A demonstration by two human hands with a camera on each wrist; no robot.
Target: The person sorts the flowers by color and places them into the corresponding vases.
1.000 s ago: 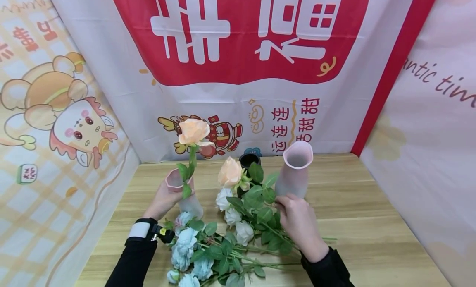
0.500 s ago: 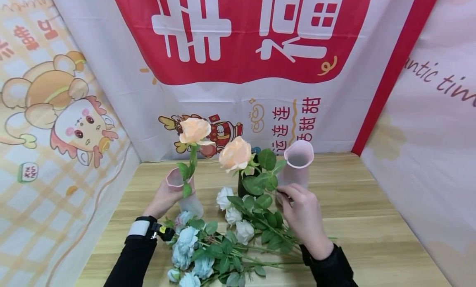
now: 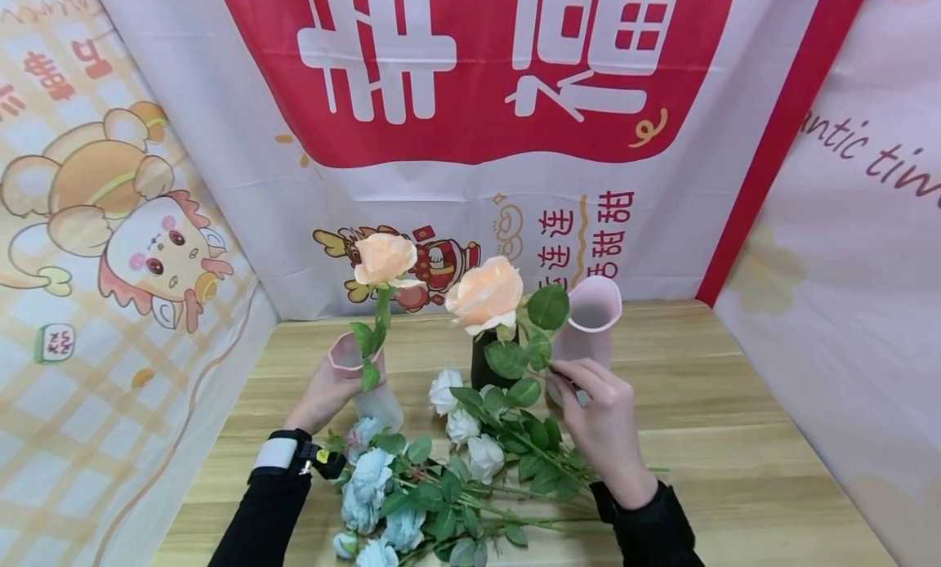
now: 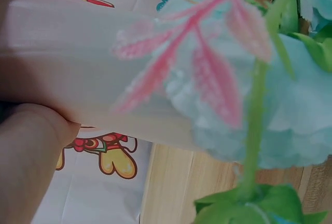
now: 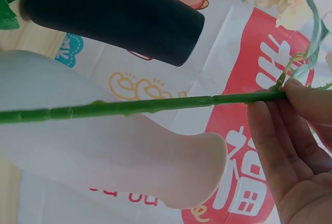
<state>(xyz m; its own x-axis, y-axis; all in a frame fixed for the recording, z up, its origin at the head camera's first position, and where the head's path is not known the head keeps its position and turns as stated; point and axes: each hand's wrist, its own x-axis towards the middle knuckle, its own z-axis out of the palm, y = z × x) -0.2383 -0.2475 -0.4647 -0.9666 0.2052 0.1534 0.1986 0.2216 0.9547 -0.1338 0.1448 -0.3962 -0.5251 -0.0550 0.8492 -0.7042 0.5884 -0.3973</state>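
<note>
My left hand grips a pink-to-white vase near its rim. One peach rose stands upright in that vase. Thumb and fingers of my right hand pinch the green stem of another peach rose, raised above the flowers on the table. In the right wrist view the bare stem runs a long way past the fingers. Behind the right hand stands a taller pink-and-grey vase, its mouth in view and its lower part hidden by the hand.
A black vase stands at the back, partly covered by the raised rose. White roses and pale blue flowers with leafy stems lie across the front of the wooden table. Printed cloths hang behind and at both sides.
My right hand has lifted the second peach rose up from the pile of stems, and its bloom has come up and right. The left hand and its vase have stayed put.
</note>
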